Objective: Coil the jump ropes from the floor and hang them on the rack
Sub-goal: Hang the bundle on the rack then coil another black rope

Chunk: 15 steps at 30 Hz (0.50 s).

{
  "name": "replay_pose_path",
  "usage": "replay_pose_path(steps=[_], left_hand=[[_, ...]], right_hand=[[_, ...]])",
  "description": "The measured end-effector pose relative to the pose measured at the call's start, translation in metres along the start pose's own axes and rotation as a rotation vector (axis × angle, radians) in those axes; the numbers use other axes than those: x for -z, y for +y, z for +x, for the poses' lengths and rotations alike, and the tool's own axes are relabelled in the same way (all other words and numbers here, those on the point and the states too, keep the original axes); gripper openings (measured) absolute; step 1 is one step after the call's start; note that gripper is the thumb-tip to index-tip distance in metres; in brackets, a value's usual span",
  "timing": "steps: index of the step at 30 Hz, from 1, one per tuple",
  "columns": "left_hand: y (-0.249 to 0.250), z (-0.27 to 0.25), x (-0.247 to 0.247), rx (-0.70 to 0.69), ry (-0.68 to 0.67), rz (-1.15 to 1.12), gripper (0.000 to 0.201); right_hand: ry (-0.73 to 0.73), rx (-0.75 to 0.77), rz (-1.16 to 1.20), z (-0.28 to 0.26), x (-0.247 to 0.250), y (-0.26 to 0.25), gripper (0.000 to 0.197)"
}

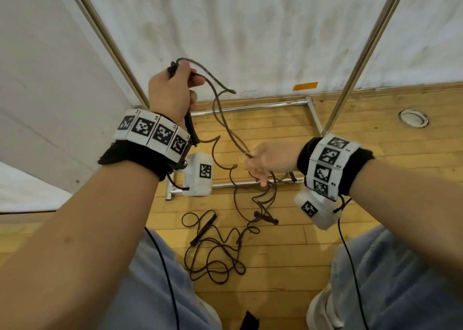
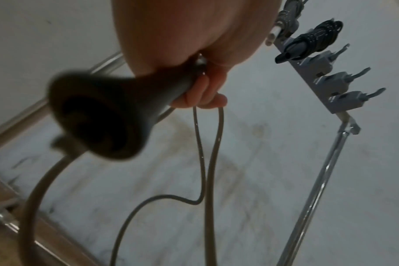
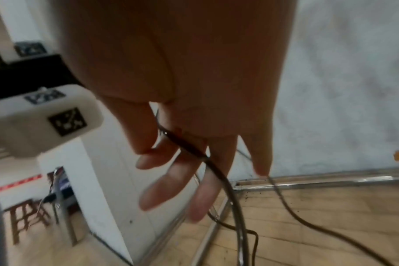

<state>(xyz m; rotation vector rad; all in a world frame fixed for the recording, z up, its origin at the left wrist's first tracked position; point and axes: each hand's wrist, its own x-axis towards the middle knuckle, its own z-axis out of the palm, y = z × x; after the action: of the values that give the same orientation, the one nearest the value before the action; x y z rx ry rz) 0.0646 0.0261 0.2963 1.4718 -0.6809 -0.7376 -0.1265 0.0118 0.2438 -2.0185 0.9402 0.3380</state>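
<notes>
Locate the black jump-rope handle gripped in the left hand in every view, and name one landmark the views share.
Head: the black jump-rope handle pokes out below the raised left hand, left of centre.
Left wrist: it fills the left centre, flared end toward the camera.
Right wrist: not in it; only the thin dark rope cord crosses the right hand.
Shared landmark: the chrome metal rack frame.

Rope handle [image 2: 98, 115] blurred, near lens

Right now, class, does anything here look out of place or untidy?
Yes. A second jump rope lies in a loose tangle on the wooden floor, uncoiled. The rope held between the left hand and right hand trails down towards it.
</notes>
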Motion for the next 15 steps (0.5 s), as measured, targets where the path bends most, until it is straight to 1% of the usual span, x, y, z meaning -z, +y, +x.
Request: replay_pose_path(steps=[1, 3, 5, 7, 8, 9, 10, 11, 13, 15], left_hand=[[-0.002, 0.0, -0.001, 0.032, -0.018, 0.047, 0.022], [-0.008, -0.004, -0.004, 0.083, -0.092, 0.194, 0.017], [-0.014, -0.012, -0.008, 0.11, -0.26, 0.294, 0.012], [-0.02, -0.024, -0.014, 0.11, -0.495, 0.329, 0.019], [-0.023, -0.031, -0.018, 0.082, -0.604, 0.392, 0.02], [-0.027, -0.038, -0.021, 0.036, -0.691, 0.489, 0.016], [-0.03, -0.044, -0.024, -0.009, -0.759, 0.583, 0.009], [-0.031, -0.049, -0.027, -0.037, -0.806, 0.645, 0.007], [-0.033, -0.053, -0.029, -0.042, -0.847, 0.666, 0.029], [-0.03, -0.052, -0.029, 0.023, -0.865, 0.582, 0.049]], right_hand=[[0.029, 0.01, 0.227, -0.002, 0.006, -0.002, 0.027], [0.163, 0.041, 0.707, -0.006, 0.021, -0.006, 0.026], [0.303, 0.09, 1.012, -0.011, 0.036, -0.013, 0.028], [0.381, 0.145, 1.25, -0.016, 0.048, -0.017, 0.031], [0.395, 0.161, 1.352, -0.018, 0.053, -0.018, 0.033], [0.396, 0.175, 1.433, -0.021, 0.057, -0.019, 0.034], [0.397, 0.187, 1.498, -0.023, 0.059, -0.02, 0.035], [0.401, 0.203, 1.552, -0.025, 0.062, -0.02, 0.035], [0.446, 0.23, 1.636, -0.026, 0.067, -0.02, 0.035], [0.528, 0.241, 1.716, -0.028, 0.073, -0.018, 0.036]])
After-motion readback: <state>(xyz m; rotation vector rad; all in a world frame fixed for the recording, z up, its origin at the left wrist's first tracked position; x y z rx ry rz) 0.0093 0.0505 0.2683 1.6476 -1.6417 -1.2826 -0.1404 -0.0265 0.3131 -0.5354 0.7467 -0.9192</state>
